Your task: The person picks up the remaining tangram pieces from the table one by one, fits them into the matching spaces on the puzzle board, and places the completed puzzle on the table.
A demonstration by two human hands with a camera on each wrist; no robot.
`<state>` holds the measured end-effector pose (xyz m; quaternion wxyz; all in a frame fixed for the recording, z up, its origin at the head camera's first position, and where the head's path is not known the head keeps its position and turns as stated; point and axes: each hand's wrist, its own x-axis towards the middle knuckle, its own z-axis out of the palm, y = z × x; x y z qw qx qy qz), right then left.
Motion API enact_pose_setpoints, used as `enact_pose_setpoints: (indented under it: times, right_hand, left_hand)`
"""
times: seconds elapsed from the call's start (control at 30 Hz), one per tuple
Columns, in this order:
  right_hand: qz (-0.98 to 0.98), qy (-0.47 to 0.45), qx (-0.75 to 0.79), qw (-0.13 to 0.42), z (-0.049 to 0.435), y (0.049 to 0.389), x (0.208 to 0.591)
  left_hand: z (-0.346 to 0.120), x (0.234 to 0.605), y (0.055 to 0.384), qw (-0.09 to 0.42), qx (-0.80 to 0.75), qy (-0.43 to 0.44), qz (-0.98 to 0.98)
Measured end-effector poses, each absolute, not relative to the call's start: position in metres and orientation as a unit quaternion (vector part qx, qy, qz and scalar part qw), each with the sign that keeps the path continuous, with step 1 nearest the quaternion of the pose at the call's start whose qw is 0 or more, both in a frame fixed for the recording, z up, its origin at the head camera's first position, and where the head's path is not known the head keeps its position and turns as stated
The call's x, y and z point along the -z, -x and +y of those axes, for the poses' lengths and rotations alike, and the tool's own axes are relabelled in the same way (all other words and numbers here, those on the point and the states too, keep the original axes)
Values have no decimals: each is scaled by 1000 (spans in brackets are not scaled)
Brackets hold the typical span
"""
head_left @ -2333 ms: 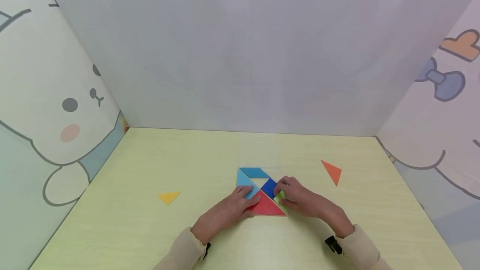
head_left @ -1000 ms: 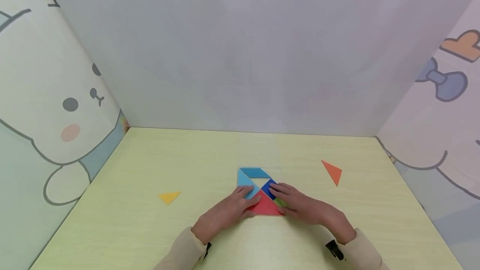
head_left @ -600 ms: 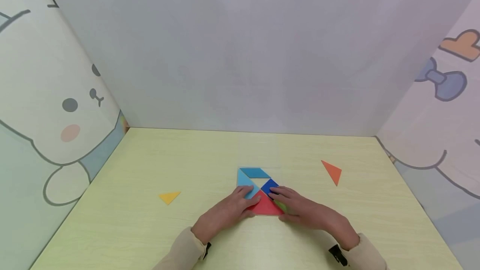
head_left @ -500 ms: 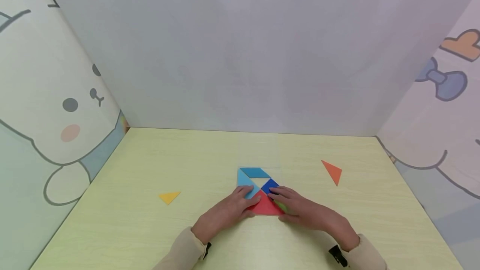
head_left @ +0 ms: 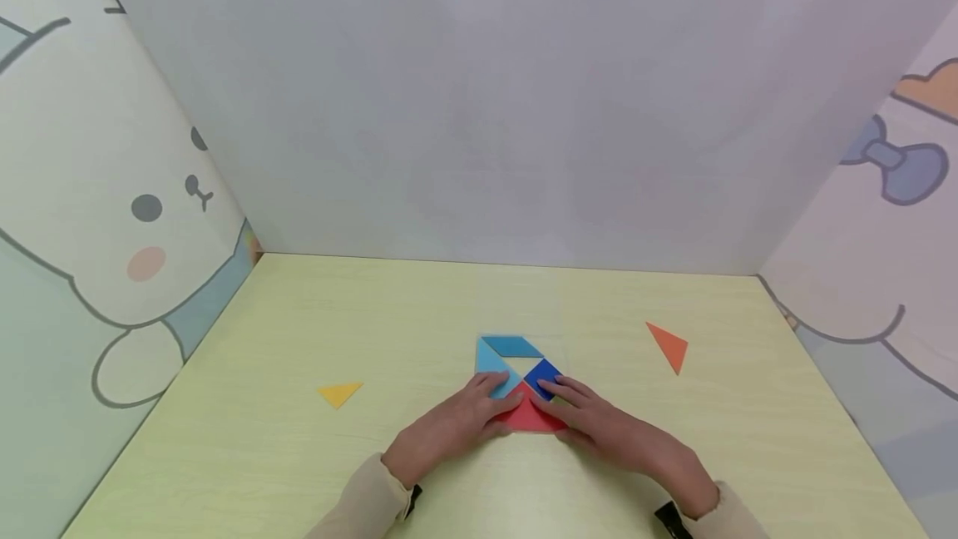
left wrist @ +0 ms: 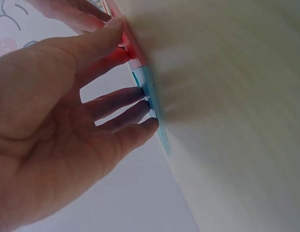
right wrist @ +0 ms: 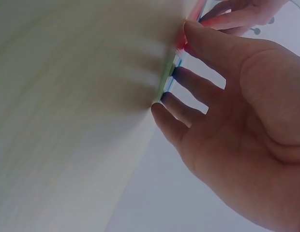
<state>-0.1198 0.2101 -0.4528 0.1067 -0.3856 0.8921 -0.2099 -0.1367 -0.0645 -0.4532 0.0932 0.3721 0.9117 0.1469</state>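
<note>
Flat tangram pieces lie fitted together mid-table in the head view: a light blue triangle (head_left: 489,362), a blue parallelogram (head_left: 512,346), a dark blue square (head_left: 540,375) and a large red triangle (head_left: 531,418). Extended fingers of my left hand (head_left: 452,422) rest on the light blue and red triangles from the left. From the right, my right hand (head_left: 617,435) lays its spread fingers over the red triangle and the square. A green piece (right wrist: 167,72) shows at the right hand's fingertips in the right wrist view; in the head view that hand covers it.
A small yellow triangle (head_left: 340,394) lies apart on the left of the pale wooden table (head_left: 359,306). An orange triangle (head_left: 669,347) lies apart at the right. A plain wall (head_left: 479,106) stands behind, with cartoon-printed panels (head_left: 142,306) at the sides.
My right hand has gone from bent fingers at the green piece to spread fingers over the pieces, sliding slightly toward me. The green piece is now covered. The left hand stays put.
</note>
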Motion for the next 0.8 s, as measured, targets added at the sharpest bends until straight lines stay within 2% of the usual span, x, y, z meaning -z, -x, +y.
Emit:
enact_pose_setpoints:
  times: [0.33,0.8]
  right_hand:
    - [890,401,198,81,211,120,452]
    - [894,402,181,72,209,120,452]
  left_hand:
    - [-68,446,138,110,-172,-368,907]
    - [-83,445,145,26,-195,-287,938]
